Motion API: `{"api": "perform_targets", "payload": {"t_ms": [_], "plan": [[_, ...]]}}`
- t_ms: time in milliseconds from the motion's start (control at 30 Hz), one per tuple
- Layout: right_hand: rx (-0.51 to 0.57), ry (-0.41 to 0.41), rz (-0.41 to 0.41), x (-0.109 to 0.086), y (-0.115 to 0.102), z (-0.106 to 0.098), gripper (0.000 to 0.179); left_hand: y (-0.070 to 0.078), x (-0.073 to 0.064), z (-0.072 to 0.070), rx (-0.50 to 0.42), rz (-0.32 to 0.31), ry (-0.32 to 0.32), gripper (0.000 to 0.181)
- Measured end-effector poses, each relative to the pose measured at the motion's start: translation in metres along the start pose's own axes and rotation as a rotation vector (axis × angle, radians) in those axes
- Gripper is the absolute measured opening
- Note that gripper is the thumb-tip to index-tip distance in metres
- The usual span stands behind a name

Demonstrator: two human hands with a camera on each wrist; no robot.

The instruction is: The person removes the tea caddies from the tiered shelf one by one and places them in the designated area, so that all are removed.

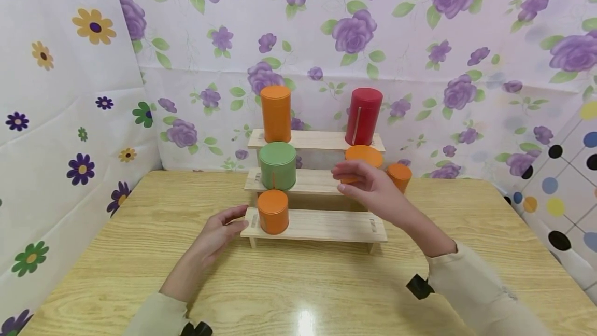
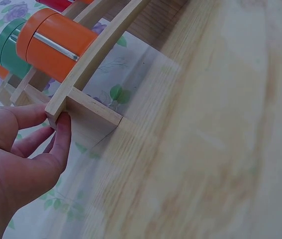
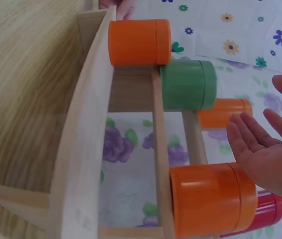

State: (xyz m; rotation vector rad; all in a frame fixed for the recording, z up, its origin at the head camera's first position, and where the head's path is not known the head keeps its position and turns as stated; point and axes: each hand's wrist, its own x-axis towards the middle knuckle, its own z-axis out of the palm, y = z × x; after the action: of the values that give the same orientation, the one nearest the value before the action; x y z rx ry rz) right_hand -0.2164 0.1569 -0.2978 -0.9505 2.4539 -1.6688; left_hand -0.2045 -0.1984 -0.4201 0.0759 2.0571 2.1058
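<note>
A three-step wooden rack (image 1: pixel 326 225) holds several round lidded canisters. My left hand (image 1: pixel 216 232) pinches the left end of its lowest board between thumb and fingers, as the left wrist view shows. Close by on that board stands a small orange canister (image 1: pixel 273 212). The middle board bears a green canister (image 1: pixel 278 166) at left and a wide orange canister (image 3: pixel 208 200) at right. My right hand (image 1: pixel 373 188) is just in front of the wide orange canister and partly covers it in the head view. Its fingers are extended and hold nothing.
On the top board a tall orange canister (image 1: pixel 276 114) stands at left and a tall red canister (image 1: pixel 364 116) at right. Another small orange canister (image 1: pixel 399 177) is right of the rack. The wooden table (image 1: pixel 289 284) meets flowered cloth (image 1: pixel 322 30) at the back.
</note>
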Motion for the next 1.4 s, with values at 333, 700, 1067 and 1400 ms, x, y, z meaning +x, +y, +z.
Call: {"api": "perform_targets", "payload": {"t_ms": [333, 700, 1067, 1400], "plan": [[0.048, -0.015, 0.034, 0.008, 0.014, 0.026, 0.044, -0.001, 0.001, 0.0, -0.007, 0.0, 0.006, 0.052], [0.073, -0.036, 0.088, 0.013, 0.024, 0.05, 0.047, -0.002, 0.0, -0.001, -0.01, 0.0, 0.0, 0.052], [0.078, -0.04, 0.089, 0.019, 0.032, 0.075, 0.047, -0.002, 0.0, -0.001, -0.018, 0.004, -0.008, 0.052], [0.109, 0.005, 0.123, 0.026, 0.045, 0.094, 0.049, -0.002, 0.001, -0.002, -0.017, 0.006, -0.009, 0.053]]}}
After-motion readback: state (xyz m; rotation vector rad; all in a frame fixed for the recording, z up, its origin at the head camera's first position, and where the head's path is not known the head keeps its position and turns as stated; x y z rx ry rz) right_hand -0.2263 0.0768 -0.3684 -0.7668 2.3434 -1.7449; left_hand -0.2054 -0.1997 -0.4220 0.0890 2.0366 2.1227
